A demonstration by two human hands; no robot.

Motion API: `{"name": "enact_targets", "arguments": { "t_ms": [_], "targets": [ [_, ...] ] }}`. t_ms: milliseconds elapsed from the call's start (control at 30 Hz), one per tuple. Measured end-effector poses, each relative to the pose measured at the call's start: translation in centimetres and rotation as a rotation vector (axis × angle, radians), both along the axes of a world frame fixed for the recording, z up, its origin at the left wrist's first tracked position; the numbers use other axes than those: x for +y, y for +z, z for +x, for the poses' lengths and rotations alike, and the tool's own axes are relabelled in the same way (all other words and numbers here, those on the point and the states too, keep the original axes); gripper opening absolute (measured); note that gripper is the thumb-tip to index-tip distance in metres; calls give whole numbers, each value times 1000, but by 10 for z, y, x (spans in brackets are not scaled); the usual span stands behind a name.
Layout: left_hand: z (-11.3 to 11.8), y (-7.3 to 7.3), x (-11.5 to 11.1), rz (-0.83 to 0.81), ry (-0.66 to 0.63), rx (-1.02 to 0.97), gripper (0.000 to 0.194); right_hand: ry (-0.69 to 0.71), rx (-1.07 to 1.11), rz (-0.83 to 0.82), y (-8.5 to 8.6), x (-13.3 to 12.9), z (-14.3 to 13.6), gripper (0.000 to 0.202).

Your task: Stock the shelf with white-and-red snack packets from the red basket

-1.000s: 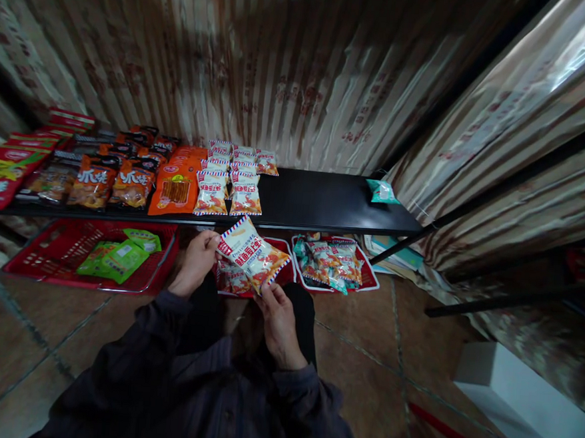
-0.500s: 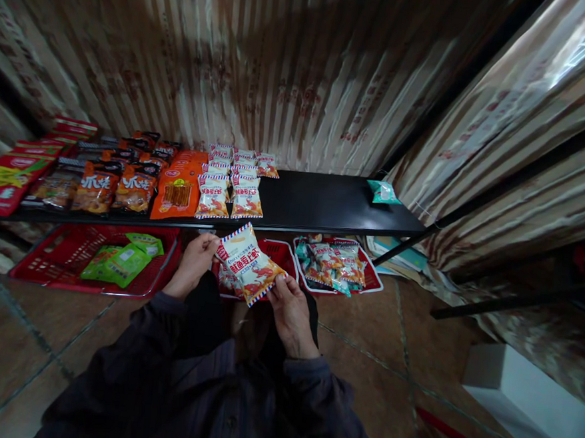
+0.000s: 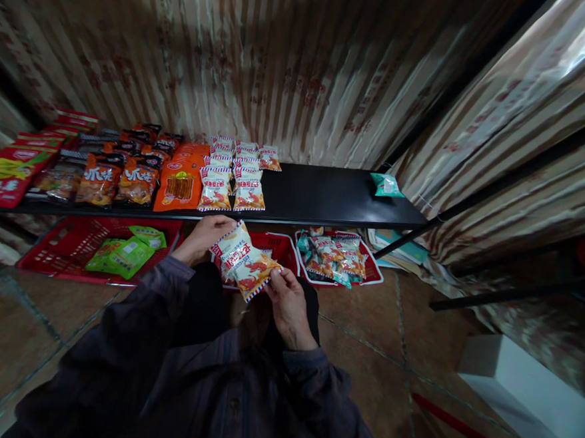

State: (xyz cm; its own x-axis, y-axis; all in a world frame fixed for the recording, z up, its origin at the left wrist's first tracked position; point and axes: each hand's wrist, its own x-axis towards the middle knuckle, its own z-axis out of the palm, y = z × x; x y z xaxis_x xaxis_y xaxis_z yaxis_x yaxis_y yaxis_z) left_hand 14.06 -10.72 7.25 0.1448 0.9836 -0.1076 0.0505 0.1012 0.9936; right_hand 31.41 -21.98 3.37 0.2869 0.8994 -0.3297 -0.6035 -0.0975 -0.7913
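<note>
Our L hand & R hand pinch opp. edges of the snack pkt, over the middle red basket. Lg red Chinese chars, partly blurred; white/orange w/ red-blue striped ends, slightly crinkled.

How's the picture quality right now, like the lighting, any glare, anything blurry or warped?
Head view: dim overall, bright glare on the curtain at upper right; a soft sheen on the right part of the black shelf; dark shadow beneath it; wide-angle stretching towards the edges; print on the held snack bag looks smeared.
</note>
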Motion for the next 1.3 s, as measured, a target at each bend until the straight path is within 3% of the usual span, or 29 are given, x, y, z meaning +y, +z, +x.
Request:
{"name": "enact_targets", "arguments": {
  "t_ms": [100,467,700,933,1300],
  "targets": [
    [5,-4,2,-9,-7,1,31,7,6,-11,-1,-1,0,35],
    [19,-5,9,27,178,7,22,-3,53,-6,-6,-7,0,32],
    [24,1,8,10,158,-11,15,-3,67,-26,-2,-8,2,31],
    [19,13,-1,26,14,78,14,-125,-34,28,-9,-4,16,31],
    [14,4,-1,63,123,-36,19,-139,-136,120,3,-3,9,30]
  ]
}}
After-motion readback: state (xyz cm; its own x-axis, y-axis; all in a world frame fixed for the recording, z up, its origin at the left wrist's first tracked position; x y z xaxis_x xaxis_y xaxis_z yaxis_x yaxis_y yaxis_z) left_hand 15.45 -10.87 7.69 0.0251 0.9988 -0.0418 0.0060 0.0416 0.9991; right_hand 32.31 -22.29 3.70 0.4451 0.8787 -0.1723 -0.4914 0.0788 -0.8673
